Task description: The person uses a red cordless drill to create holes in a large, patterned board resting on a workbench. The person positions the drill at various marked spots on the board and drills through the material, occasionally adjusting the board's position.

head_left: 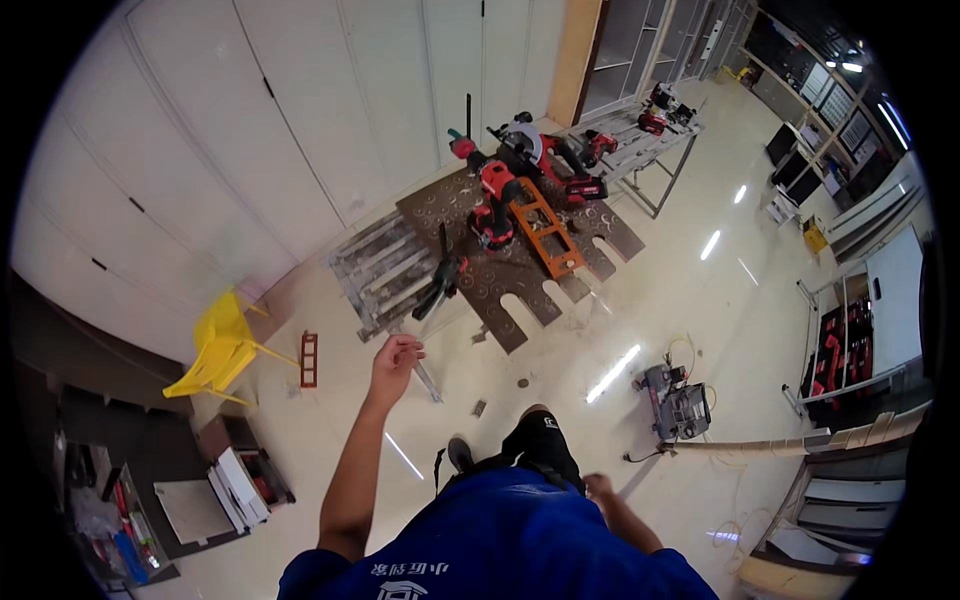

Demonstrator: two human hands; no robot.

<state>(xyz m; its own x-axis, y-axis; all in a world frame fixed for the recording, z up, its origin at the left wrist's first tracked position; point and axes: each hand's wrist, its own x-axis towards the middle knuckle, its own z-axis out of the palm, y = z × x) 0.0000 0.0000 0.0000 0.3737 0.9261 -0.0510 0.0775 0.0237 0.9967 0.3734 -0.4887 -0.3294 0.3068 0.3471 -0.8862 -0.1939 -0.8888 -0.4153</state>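
My left hand (pixel 397 366) is held out ahead of me, its fingers loosely bent and slightly apart, with nothing visible in them. Beyond it, a black and red clamp (pixel 440 285) lies by the near edge of a brown patterned board (pixel 480 295) with slots cut into its edge. On that board stand a red and black cordless drill (pixel 495 205), an orange frame-like template (pixel 547 228) and a red circular saw (pixel 545 155). My right hand (pixel 600 488) hangs low beside my right hip, touching none of the tools; its fingers are blurred.
The board rests on a slatted bench (pixel 375 275) before white cabinet doors (pixel 240 110). A yellow chair (pixel 222 345) and a small orange frame (pixel 309 360) are at left. An air compressor (pixel 680 400) with a hose stands at right; another workbench (pixel 655 145) holds tools farther back.
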